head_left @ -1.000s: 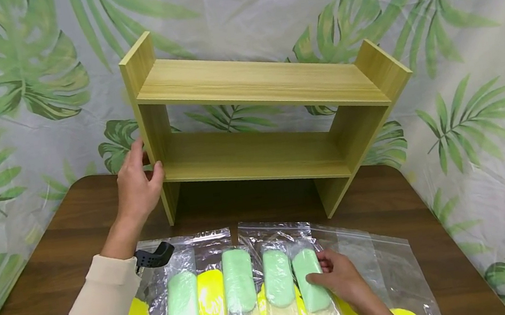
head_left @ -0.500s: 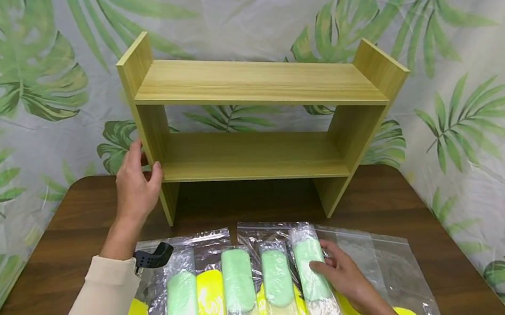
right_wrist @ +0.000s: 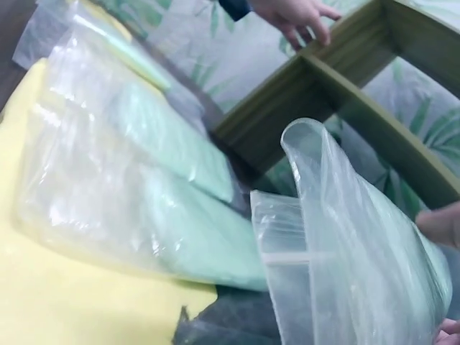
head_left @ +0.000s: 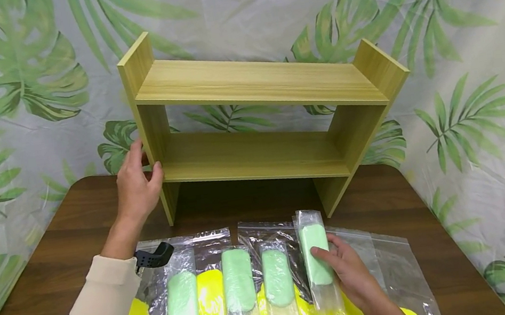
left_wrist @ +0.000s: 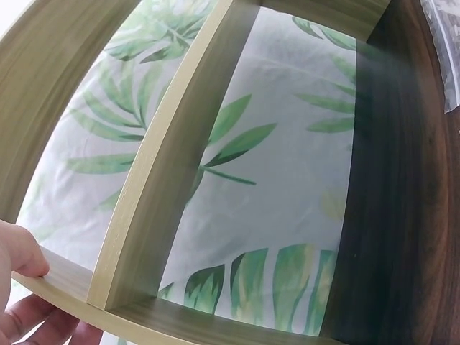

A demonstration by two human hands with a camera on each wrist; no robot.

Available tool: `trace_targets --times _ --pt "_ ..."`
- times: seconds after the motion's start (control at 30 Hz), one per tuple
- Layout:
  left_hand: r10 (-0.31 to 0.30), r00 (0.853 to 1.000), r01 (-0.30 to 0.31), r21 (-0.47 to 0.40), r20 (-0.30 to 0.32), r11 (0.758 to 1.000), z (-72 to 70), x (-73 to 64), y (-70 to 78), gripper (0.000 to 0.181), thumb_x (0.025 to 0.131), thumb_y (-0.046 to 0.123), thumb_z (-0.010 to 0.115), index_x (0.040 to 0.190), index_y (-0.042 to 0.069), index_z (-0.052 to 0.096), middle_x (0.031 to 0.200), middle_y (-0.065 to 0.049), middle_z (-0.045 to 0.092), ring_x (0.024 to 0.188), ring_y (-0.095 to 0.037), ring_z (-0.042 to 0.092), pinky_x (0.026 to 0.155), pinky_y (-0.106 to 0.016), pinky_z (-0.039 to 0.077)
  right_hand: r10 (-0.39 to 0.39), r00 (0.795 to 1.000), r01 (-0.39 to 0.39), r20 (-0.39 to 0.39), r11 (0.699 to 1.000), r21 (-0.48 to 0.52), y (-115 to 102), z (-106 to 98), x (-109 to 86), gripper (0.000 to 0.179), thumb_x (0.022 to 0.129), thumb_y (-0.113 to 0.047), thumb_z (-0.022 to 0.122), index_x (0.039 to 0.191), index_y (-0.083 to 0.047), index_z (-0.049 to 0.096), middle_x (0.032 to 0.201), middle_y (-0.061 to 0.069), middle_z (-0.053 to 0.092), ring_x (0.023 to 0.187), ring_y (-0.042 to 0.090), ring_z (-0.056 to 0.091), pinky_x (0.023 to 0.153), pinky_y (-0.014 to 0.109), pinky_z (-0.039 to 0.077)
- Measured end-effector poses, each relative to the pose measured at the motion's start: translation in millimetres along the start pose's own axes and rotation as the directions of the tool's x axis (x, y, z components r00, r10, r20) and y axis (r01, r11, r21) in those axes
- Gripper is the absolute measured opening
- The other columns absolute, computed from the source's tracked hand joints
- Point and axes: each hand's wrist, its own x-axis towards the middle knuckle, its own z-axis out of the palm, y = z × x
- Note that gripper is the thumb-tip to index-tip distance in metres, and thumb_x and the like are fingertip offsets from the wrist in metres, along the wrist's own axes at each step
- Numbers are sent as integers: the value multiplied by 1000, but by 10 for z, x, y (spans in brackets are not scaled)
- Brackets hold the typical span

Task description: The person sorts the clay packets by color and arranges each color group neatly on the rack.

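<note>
My left hand grips the left side panel of a small two-tier wooden shelf. In the left wrist view its thumb lies on the panel's inner face, with fingers on the outer side. My right hand pinches a clear plastic bag holding a pale green, round-ended slab, lifted over the other bags. The right wrist view shows that clear bag bent at its top, with the fingers partly out of frame. Left of it lie similar bagged green slabs.
Larger zip bags with bright yellow pieces lie beneath and beside the green ones. A clear bag spreads to the right. Everything rests on a dark wooden table before a leaf-patterned cloth.
My right hand has raised the bagged green slab off the pile and moved it slightly right and toward the shelf. The left hand stays on the side panel.
</note>
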Motion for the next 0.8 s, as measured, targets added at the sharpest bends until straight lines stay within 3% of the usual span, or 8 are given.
trace_targets --times 0.3,0.53,0.8 --pt "1 1000 -1 -7 4 1000 -3 11 1 50 91 1 57 139 1 42 112 -24 57 99 -38 59 71 -52 53 -7 999 6 45 1000 24 -138 -8 -15 64 85 1 66 138 6 32 116 15 61 91 25 64 77 37 54" --pt "3 1000 -3 9 7 1000 -12 5 -1 50 91 2 57 139 0 42 112 -24 58 99 -38 59 71 -52 53 -49 997 47 58 998 34 -347 -5 -71 56 88 0 65 135 -1 35 107 11 64 86 26 67 74 42 55" --pt "8 1000 -8 35 -1 999 -5 -3 -23 51 90 3 58 138 1 43 111 -24 58 99 -38 59 72 -53 52 -143 990 142 15 989 41 -651 31 -162 51 89 1 63 132 13 38 100 3 69 86 17 67 74 31 55"
